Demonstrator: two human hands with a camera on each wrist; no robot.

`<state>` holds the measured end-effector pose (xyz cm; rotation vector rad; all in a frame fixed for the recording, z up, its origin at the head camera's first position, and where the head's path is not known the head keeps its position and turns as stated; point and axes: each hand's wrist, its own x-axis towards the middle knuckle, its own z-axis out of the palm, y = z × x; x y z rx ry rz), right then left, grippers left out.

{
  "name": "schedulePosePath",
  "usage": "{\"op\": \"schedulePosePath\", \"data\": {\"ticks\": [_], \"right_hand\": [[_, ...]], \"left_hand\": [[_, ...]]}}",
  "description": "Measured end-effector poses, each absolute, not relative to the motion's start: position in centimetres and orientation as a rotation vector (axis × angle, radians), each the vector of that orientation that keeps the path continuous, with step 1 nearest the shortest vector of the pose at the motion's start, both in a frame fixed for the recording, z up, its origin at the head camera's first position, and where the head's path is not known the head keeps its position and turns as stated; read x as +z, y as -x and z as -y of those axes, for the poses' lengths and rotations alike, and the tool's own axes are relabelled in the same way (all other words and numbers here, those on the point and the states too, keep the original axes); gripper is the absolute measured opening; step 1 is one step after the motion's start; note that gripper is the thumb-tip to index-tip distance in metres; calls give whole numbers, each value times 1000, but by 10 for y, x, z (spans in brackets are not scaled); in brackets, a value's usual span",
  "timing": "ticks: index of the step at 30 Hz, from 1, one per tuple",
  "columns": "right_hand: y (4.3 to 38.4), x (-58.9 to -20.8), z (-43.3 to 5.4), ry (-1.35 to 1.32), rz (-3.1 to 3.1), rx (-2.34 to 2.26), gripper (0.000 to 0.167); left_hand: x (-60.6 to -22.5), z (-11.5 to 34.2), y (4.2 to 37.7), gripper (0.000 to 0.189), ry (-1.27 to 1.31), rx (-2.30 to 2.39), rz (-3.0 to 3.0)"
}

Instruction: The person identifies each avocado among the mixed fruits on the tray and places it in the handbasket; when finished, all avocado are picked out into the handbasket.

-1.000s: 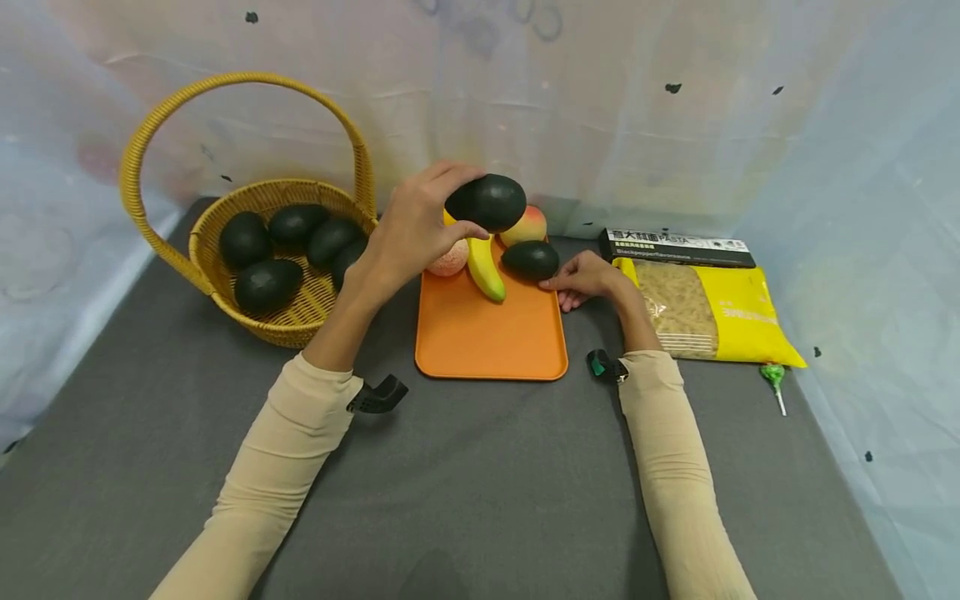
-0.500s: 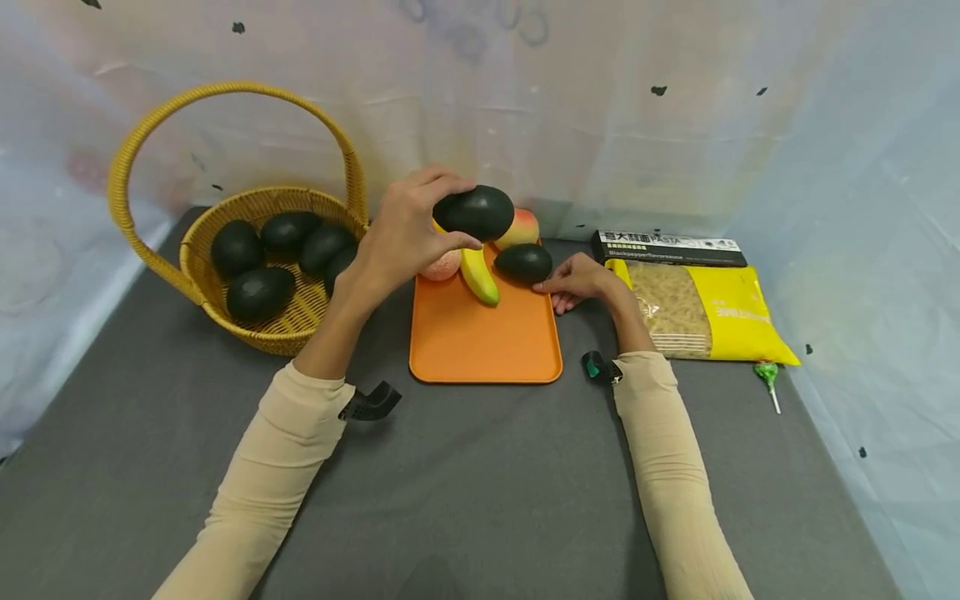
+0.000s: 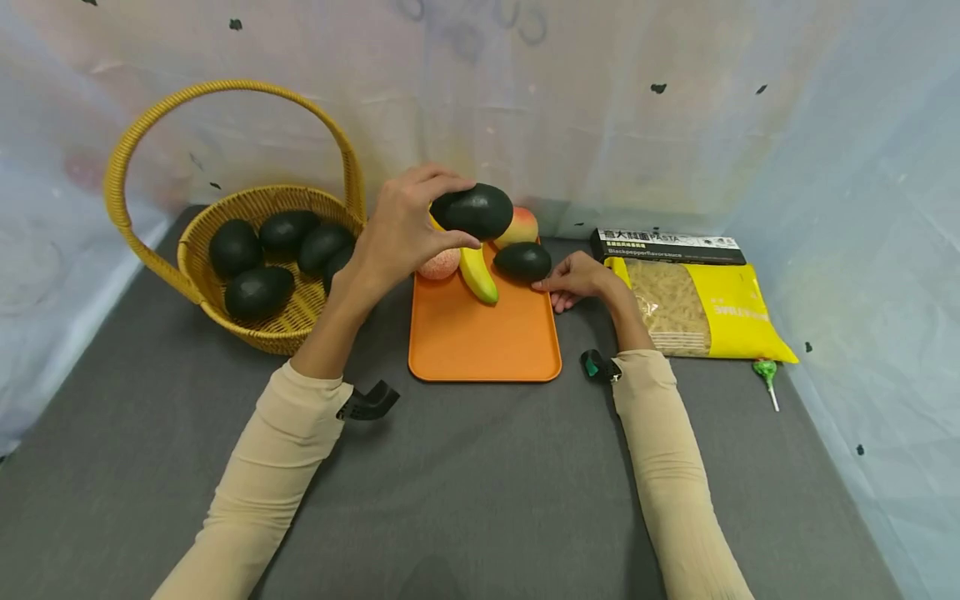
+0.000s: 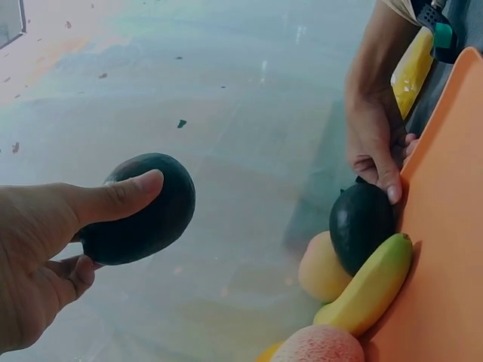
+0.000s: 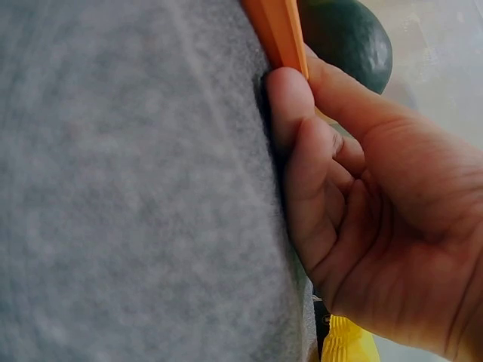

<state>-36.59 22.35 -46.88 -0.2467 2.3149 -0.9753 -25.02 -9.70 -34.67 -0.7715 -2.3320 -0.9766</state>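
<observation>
My left hand (image 3: 408,229) grips a dark green avocado (image 3: 476,212), raised above the back of an orange tray (image 3: 483,342). In the left wrist view the thumb lies across this avocado (image 4: 155,215), with the fingers behind it. The right hand (image 3: 581,279) pinches the tray's right rim; the right wrist view has thumb and fingertip on the orange edge (image 5: 283,34). A second avocado (image 3: 522,262) lies on the tray by that hand, next to a yellow banana (image 3: 478,275). A peach (image 3: 521,227) and a pinkish round fruit (image 3: 440,265) are partly hidden behind.
A yellow wicker basket (image 3: 296,343) with a tall handle stands at the left, holding several avocados. To the right lie a yellow pasta bag (image 3: 738,312), a black pasta box (image 3: 671,247) and a green lollipop (image 3: 766,372). A pale curtain (image 3: 577,108) closes off the back.
The whole head view has shifted slightly left. Both hands keep their holds, the left on the raised avocado and the right on the tray rim.
</observation>
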Motion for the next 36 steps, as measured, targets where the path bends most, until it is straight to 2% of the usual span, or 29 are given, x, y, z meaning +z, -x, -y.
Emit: {"op": "schedulePosePath", "data": {"ticks": [19,31,36], "right_hand": [[366,-467,-225,257,-2317,-984,34],[367,-468,-223,259,-2316,-993,36],[368,-467,-224,240,-2322,-982,35]], "left_hand": [[-335,105,244,61,754,-911,2416],[-303,162,213,59,569,-706,2656],[-300,191,210,55,522,-722,2686]]}}
